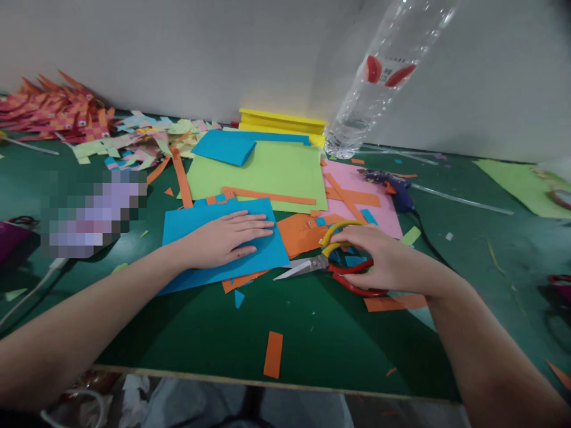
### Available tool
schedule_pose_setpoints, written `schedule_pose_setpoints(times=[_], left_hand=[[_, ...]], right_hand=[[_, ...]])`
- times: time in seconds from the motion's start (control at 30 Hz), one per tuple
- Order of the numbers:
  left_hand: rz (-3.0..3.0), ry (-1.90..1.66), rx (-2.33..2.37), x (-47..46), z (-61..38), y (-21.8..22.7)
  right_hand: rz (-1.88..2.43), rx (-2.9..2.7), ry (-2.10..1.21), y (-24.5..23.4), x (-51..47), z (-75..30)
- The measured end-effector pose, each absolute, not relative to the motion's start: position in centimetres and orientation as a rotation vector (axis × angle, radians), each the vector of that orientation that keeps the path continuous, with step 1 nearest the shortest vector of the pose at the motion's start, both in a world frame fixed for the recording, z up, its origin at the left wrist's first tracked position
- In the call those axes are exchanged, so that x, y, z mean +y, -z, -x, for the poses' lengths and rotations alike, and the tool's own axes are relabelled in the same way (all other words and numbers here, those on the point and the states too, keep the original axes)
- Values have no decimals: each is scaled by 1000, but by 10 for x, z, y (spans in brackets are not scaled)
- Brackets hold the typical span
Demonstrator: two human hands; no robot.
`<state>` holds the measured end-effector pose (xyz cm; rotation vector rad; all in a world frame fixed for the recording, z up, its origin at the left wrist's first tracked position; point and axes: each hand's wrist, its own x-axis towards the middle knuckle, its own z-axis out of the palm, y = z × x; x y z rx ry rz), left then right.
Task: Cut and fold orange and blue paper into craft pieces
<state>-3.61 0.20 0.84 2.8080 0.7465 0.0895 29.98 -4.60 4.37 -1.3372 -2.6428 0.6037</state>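
Observation:
My left hand [227, 239] lies flat, fingers stretched out, on a blue paper sheet [263, 214]. Beside that sheet's right corner, my right hand [375, 255] grips a pair of scissors [319, 261] with one yellow and one red handle. The blades are slightly parted and point left, near the edge of the blue sheet. Orange paper pieces [301, 235] and small blue scraps lie under and around the scissors. Behind my hands is a light green sheet [267, 166] with a folded blue paper [225, 147] on it and an orange strip [267, 196] along its front.
A clear plastic bottle [379, 77] leans at the back. A glue gun [399, 193] lies at right on pink paper [343, 172], its cord trailing forward. Woven orange paper crafts [57, 110] and paper strips [151, 139] pile up at back left. A blurred device [96, 217] with a cable lies left.

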Motion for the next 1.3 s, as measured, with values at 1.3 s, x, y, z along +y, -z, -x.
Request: schedule_pose_setpoints(times=[1.3], left_hand=[[-2861, -249, 733, 16, 3, -1]], right_hand=[[1390, -2680, -561, -46, -51, -291]])
